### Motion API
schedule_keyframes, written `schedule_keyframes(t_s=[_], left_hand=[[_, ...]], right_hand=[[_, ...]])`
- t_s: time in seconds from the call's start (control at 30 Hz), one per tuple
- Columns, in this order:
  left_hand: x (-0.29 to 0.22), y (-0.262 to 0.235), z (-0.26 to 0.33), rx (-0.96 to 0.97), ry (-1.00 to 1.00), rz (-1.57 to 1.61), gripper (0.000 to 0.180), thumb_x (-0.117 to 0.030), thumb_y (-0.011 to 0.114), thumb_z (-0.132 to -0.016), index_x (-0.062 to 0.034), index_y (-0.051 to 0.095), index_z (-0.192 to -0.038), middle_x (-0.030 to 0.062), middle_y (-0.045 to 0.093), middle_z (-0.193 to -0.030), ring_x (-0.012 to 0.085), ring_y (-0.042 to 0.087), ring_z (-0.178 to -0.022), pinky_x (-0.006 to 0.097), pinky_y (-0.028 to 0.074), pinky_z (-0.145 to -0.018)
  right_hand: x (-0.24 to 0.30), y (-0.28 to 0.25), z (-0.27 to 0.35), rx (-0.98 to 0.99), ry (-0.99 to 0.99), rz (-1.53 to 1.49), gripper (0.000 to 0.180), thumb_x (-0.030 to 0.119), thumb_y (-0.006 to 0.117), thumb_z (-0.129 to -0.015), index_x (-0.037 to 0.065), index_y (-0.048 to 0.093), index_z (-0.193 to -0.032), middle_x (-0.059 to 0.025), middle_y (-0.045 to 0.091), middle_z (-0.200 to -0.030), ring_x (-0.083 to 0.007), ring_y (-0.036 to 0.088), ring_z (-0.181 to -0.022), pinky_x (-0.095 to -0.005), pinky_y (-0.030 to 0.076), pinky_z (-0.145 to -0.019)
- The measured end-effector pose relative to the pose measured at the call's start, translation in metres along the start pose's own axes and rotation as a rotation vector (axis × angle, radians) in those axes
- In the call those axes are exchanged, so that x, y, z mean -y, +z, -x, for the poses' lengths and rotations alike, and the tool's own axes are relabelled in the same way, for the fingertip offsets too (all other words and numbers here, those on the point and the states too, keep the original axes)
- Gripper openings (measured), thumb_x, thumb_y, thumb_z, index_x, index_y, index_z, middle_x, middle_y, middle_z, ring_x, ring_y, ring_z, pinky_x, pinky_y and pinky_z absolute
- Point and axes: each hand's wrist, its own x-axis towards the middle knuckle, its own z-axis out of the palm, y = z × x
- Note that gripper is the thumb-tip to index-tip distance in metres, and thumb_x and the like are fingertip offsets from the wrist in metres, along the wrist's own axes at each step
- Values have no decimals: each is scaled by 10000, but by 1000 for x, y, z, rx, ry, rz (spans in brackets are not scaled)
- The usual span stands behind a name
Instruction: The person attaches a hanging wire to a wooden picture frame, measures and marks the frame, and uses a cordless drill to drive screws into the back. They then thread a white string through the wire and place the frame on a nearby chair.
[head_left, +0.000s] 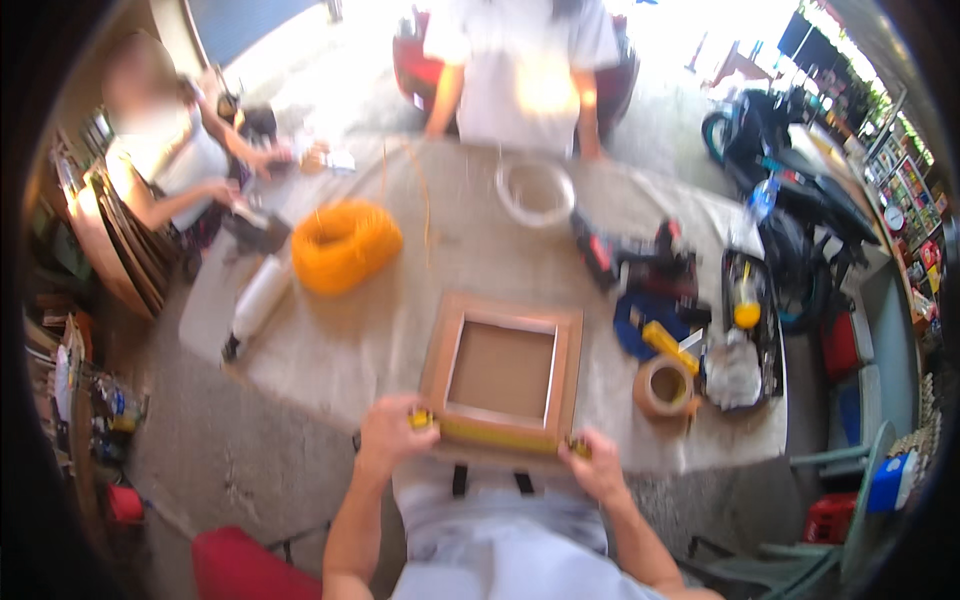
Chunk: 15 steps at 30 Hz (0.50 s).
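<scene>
A square brown frame [567,365] with a light inner edge lies flat on the cloth-covered table in front of me. Along its near side stretches the yellow blade of a tape measure [500,436]. My left hand [388,436] is closed on one end of the tape measure, by the frame's near left corner, where a yellow piece shows at the fingers. At the near right corner my right hand [594,466] pinches the other end, also with a bit of yellow and black. Blur hides which hand has the case.
On the table [460,220] are an orange coil [345,245], a white tube [258,300], a pale wire coil [537,192], cordless drills [655,265], a brown tape roll [664,386], a yellow cutter [668,345] and a black tray [770,330]. Two people are at the table's far and left sides.
</scene>
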Motion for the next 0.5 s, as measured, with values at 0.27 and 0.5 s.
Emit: schedule_keyframes(t_s=[0.27, 0.5], left_hand=[[15, 21, 20, -221, 210, -103, 222, -239, 754, -702, -93, 724, -867, 51, 694, -889, 293, 649, -873, 374, 526, -751], [4, 15, 12, -127, 203, -189, 212, -219, 740, -730, -117, 738, -916, 34, 699, -927, 249, 650, -883, 360, 532, -751]], right_hand=[[0, 2, 5, 49, 121, -29, 227, 152, 746, -762, -6, 639, -885, -162, 614, -737, -257, 594, -660, -351, 465, -622], [2, 3, 4, 46, 179, -37, 224, 153, 748, -773, -6, 636, -885, -145, 629, -757, -249, 605, -666, -343, 471, -629]])
